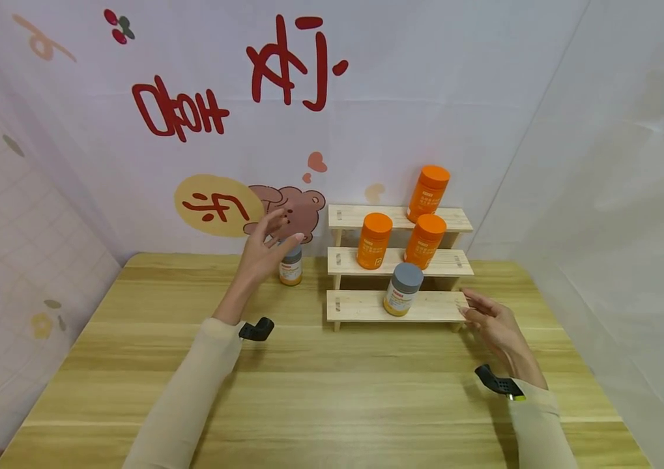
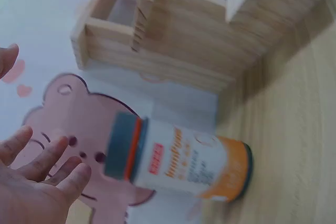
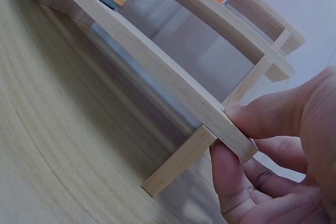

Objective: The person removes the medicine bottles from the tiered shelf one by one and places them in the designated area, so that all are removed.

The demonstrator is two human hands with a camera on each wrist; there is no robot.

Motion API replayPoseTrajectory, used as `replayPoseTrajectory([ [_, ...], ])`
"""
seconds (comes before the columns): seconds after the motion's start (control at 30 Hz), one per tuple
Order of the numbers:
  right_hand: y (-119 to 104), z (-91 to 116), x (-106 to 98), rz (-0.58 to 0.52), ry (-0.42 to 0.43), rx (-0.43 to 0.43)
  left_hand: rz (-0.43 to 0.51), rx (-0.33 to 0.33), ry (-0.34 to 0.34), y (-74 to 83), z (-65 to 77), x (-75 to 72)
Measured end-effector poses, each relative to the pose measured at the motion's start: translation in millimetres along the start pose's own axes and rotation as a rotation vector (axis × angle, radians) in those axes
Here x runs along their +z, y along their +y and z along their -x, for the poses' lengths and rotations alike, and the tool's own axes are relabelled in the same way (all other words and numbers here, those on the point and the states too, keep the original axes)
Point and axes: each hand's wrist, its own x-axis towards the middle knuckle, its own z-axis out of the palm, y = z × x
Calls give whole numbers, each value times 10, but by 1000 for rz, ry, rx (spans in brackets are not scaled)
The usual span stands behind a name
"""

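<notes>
A three-tier wooden shelf (image 1: 361, 306) stands at the back of the table. My right hand (image 1: 496, 326) pinches the right end of its bottom board (image 3: 184, 90) between thumb and fingers. To the left of the shelf, a grey-capped bottle (image 1: 291, 267) stands upright on the table. My left hand (image 1: 264, 251) is raised by this bottle with its fingers spread and nothing in them. In the left wrist view, a gap shows between the fingertips (image 2: 81, 174) and the bottle's cap. Another grey-capped bottle (image 1: 404, 290) sits on the bottom board.
Two orange bottles, a left one (image 1: 375, 241) and a right one (image 1: 425, 241), stand on the middle board. A third orange bottle (image 1: 428, 193) is on the top board. Behind the shelf hangs a printed white cloth (image 1: 425, 98). The wooden table (image 1: 332, 404) extends toward me.
</notes>
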Motion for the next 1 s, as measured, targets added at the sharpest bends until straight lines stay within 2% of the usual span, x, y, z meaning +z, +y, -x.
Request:
replayPoseTrajectory([
  [0.27,-35,4,9,-28,0,-10,-13,91,-32,265,-62,87],
  [0.57,-22,22,18,-1,9,1,-1,147,-85,508,-144,221],
  [0.8,-10,38,30,-18,-6,-14,9,135,-121,675,-192,331],
  [1.0,-23,34,23,-30,-4,-23,-33,151,-141,857,-304,457],
])
